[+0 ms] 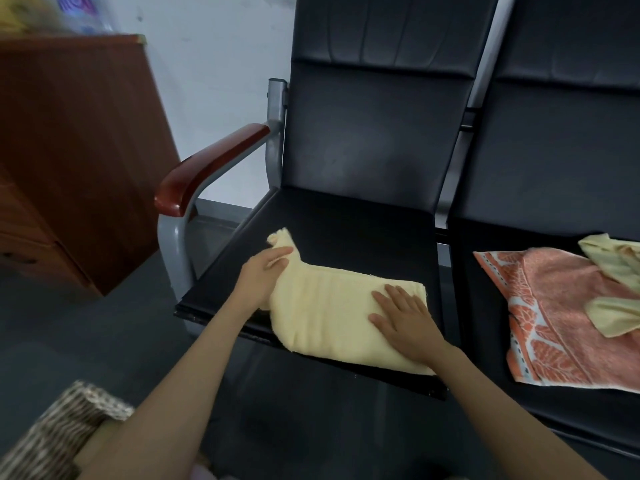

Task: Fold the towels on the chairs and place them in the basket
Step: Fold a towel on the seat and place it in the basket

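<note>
Your left hand grasps the raised left end of the folded yellow towel. Your right hand lies flat on its right side, fingers straight. The towel sits at the front edge of the left chair seat, slightly overhanging, with black seat showing behind. The woven basket stands on the floor at lower left, well apart.

Brown wooden cabinet on dark floor, against pale wall.
</note>
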Tool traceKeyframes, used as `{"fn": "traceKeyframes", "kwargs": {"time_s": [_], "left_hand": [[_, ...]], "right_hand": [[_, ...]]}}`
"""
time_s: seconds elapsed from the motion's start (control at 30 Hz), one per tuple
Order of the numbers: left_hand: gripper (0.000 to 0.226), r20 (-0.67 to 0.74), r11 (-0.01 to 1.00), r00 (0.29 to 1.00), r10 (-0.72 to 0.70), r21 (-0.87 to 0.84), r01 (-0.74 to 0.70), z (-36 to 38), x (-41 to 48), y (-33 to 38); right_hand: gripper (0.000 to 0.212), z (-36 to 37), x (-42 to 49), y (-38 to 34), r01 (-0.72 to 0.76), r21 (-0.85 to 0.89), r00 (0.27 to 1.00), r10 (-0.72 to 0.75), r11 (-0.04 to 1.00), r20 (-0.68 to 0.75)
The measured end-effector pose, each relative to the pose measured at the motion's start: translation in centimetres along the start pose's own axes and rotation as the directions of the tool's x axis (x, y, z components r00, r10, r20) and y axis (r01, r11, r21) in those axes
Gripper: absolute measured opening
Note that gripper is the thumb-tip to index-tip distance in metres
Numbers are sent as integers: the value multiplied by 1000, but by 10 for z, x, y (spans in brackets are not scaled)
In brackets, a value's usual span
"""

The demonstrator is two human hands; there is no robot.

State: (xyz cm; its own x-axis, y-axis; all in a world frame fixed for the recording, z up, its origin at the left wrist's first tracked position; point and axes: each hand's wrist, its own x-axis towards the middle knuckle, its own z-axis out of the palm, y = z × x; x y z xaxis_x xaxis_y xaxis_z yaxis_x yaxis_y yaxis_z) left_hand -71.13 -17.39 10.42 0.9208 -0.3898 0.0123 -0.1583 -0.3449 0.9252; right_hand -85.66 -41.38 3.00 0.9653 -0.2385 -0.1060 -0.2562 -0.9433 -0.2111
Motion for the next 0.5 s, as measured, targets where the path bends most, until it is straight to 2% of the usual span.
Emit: {"fn": "traceKeyframes", "kwargs": {"time_s": [0.1, 0.17, 0.23, 0.3, 0.33, 0.37, 0.4, 0.43, 0.5], "left_hand": [[36, 73, 987, 993, 92, 129, -101, 20, 1, 22], [42, 190, 921, 971, 146, 332, -204, 40, 2, 31], [45, 288, 861, 947, 145, 435, -264, 60, 4, 31], [47, 330, 851, 939, 96, 463, -249, 75, 4, 33], [47, 336, 849, 938, 81, 469, -241, 81, 4, 36], [48, 343, 846, 937, 69, 478, -238, 86, 3, 38], [48, 354, 837, 933, 57, 493, -238, 91, 3, 40], [49, 363, 823, 930, 49, 513, -244, 95, 2, 42], [50, 378, 793, 925, 35, 553, -256, 102, 2, 43]], "right_hand": [[89, 1, 8, -20, 3, 4, 1000, -3, 1000, 19], [72, 4, 15, -38, -15, -11, 999, 16, 1000, 48], [60, 3, 22, -53, -9, 6, 998, 8, 1000, 69], [56, 5, 30, -59, 34, 122, 997, -42, 992, 65], [52, 1, 30, -59, 57, 285, 996, -74, 957, 52], [46, -4, 29, -57, 74, 467, 995, -97, 881, 26], [39, -10, 27, -52, 85, 574, 996, -91, 814, -19], [33, -15, 24, -44, 95, 591, 995, -60, 801, -80], [25, -21, 17, -22, 73, 413, 973, 27, 908, -230]]}}
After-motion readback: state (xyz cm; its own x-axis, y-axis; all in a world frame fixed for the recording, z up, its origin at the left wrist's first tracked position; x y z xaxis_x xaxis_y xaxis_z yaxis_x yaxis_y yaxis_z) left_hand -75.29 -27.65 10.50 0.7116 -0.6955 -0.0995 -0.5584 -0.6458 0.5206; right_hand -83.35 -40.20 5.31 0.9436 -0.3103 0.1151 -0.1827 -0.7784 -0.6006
